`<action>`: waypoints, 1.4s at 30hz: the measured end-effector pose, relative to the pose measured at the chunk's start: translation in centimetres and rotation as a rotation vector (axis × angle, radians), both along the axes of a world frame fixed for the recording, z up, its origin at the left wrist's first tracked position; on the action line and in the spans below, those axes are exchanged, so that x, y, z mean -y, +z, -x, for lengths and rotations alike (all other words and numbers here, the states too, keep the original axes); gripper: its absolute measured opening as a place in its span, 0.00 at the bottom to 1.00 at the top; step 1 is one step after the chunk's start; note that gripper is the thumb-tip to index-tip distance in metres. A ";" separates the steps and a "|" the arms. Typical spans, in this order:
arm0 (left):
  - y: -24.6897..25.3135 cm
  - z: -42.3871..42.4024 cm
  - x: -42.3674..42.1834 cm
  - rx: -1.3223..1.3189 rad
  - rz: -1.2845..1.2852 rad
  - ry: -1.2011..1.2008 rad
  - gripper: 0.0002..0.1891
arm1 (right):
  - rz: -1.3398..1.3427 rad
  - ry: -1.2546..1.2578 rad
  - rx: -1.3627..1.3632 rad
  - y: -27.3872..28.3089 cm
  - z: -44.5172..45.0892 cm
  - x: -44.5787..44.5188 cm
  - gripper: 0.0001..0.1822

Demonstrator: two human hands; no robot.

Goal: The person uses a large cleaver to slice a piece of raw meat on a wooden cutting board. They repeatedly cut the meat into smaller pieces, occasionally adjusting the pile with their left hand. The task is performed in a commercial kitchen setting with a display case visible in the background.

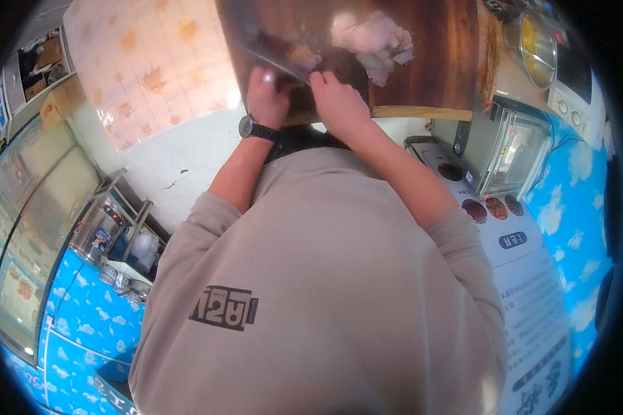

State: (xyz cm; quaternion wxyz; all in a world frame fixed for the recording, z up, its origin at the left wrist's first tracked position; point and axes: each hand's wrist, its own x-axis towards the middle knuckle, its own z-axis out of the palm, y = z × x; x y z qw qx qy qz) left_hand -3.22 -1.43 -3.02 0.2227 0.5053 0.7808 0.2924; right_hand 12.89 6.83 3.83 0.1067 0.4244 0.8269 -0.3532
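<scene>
My right hand (340,101) is closed around the handle of a knife (278,63). Its blade points up and left over a dark wooden cutting board (436,62). My left hand (269,101), with a black-strapped watch at the wrist, is close to the board's near edge, just below the blade. It is blurred, and a bright glint shows at its fingers; whether it grips something I cannot tell. Past the blade lies a small piece of meat (305,56). A larger heap of pale pink raw meat (374,39) rests farther right on the board.
Left of the board spreads a leaf-patterned table cover (150,62). At the right stand a metal bowl (537,49) with yellow contents, a white appliance with knobs (573,106) and a metal-framed appliance (514,150). A glass-fronted cabinet (26,207) curves along the left.
</scene>
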 end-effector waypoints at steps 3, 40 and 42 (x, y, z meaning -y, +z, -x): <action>0.0 -0.3 0.3 -0.034 -0.041 0.000 0.20 | 0.030 0.021 0.011 2.9 -2.5 1.7 0.11; -0.3 2.0 1.3 -0.017 0.042 -0.129 0.14 | 0.075 0.036 0.079 3.7 -3.5 2.4 0.11; 0.0 1.8 1.2 -0.018 0.025 -0.118 0.14 | 0.079 0.040 0.075 3.7 -3.2 2.1 0.11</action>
